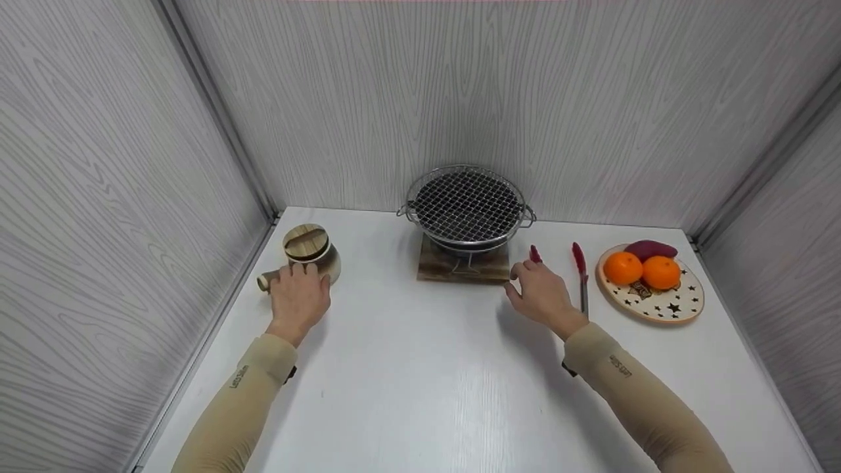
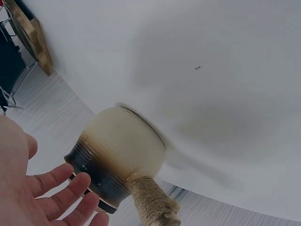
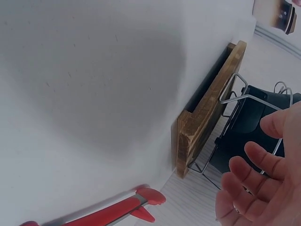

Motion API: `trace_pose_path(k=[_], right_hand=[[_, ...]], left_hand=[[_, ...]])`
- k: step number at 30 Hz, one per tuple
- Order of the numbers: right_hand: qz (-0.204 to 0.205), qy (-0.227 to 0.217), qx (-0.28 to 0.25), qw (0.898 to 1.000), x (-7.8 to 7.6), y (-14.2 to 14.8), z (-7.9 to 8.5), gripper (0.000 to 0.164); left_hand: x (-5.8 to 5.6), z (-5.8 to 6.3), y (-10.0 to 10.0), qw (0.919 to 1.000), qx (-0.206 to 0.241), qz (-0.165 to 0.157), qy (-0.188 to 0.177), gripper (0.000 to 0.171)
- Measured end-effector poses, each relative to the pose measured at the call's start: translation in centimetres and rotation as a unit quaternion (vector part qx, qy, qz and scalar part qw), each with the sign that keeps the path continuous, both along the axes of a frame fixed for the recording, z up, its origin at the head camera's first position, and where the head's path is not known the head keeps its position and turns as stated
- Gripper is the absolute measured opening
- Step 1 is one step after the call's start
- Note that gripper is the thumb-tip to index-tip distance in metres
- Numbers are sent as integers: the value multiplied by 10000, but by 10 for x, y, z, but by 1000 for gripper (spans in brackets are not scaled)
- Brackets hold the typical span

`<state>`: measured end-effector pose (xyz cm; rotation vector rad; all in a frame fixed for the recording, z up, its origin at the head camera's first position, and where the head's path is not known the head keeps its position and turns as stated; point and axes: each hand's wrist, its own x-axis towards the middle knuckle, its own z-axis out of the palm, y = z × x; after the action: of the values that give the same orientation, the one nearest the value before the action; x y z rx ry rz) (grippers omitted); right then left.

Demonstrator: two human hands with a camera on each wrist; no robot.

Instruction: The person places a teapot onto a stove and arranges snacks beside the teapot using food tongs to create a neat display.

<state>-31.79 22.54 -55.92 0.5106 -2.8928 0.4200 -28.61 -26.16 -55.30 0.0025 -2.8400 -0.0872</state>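
Observation:
My left hand point(image 1: 299, 295) is at the small ceramic pot point(image 1: 330, 266), its fingers loosely bent. In the left wrist view the pot point(image 2: 127, 141) shows a cream body, a dark shoulder and a rope-wrapped handle point(image 2: 153, 200); whether my fingertips touch it I cannot tell. A round wooden lid point(image 1: 306, 242) covers the pot. My right hand point(image 1: 542, 293), fingers relaxed and holding nothing, hovers beside the wooden base of the tabletop grill point(image 1: 468, 207). Tongs with red tips point(image 1: 578, 257) lie under and beside that hand, which hides part of them.
On the right, a star-patterned plate point(image 1: 673, 308) bears two oranges point(image 1: 623, 268) and a purple sweet potato point(image 1: 650, 249). The grill stands on a brown wooden board point(image 1: 433, 268) near the back wall. Grey wood-grain panels point(image 1: 473, 85) enclose the white table point(image 1: 420, 381).

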Motion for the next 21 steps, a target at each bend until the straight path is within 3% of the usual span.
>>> trace_pose_path(k=[11,21], right_hand=[[184,306,56,9993,-6,-5,-11,31],[126,176,-4,9998,-9,-8,-16,34]], left_hand=[[-2,-5,-17,9993,-309,227,-28,54],[-3,-10,-31,9981,-484,390,26,43]])
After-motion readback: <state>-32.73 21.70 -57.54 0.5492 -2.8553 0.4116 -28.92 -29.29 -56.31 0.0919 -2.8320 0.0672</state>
